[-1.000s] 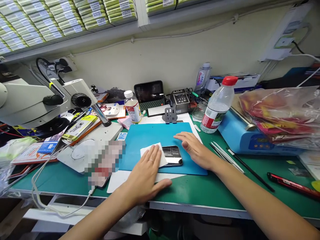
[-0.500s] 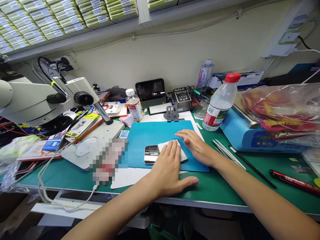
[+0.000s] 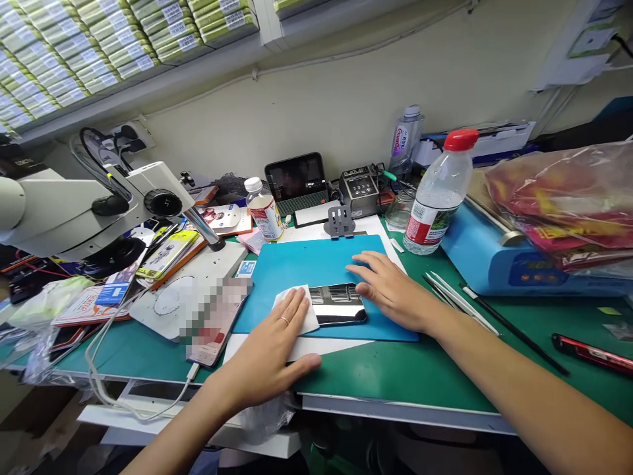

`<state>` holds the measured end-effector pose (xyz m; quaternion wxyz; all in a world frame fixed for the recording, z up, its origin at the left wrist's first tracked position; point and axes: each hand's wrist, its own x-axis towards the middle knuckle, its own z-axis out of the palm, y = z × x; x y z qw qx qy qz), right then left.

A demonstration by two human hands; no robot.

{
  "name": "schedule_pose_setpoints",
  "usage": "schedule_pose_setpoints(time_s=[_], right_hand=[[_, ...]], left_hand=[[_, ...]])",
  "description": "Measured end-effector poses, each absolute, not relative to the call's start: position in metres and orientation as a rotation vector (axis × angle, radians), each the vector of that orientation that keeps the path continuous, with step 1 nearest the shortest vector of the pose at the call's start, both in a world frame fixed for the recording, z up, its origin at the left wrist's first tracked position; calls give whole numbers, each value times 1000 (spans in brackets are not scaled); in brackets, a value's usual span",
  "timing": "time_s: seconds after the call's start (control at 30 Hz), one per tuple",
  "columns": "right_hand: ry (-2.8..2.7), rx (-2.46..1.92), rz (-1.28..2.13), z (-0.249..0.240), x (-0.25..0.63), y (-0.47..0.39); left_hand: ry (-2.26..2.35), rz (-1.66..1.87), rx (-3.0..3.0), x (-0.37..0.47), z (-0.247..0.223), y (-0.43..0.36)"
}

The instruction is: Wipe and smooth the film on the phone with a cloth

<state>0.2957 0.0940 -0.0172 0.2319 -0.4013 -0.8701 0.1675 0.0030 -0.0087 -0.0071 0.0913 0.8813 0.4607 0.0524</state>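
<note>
A phone with a dark, glossy face (image 3: pixel 341 303) lies flat on the blue mat (image 3: pixel 306 257). Over its left end rests a white wipe (image 3: pixel 310 319), pressed down by the fingers of my left hand (image 3: pixel 277 343). That hand lies flat, thumb stretched out to the right. My right hand (image 3: pixel 388 290) has its fingers spread at the phone's right end, nothing in its grasp; whether its thumb touches the phone I cannot tell.
Left stand a microscope (image 3: pixel 163 191) and a phone on a cable (image 3: pixel 217 330). A red-capped bottle (image 3: pixel 435 198), blue machine (image 3: pixel 504 264), tweezers (image 3: pixel 459 303) and red-handled tool (image 3: pixel 593 353) are right. Behind the mat are a small bottle (image 3: pixel 264 211) and grey holder (image 3: pixel 339 221).
My left hand has slid left with the wipe, from the phone's right part to its left end, uncovering the right part. My right hand stays near the phone's right end. The view has shifted slightly.
</note>
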Motion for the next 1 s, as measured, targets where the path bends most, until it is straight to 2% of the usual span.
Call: schedule_pose_setpoints(time_s=[0.3, 1.0], right_hand=[[-2347, -1115, 495, -18, 296, 95], [-2249, -1155, 624, -23, 298, 100]], left_hand=[[1103, 125, 2626, 51, 14, -6], [1079, 166, 2698, 60, 19, 18]])
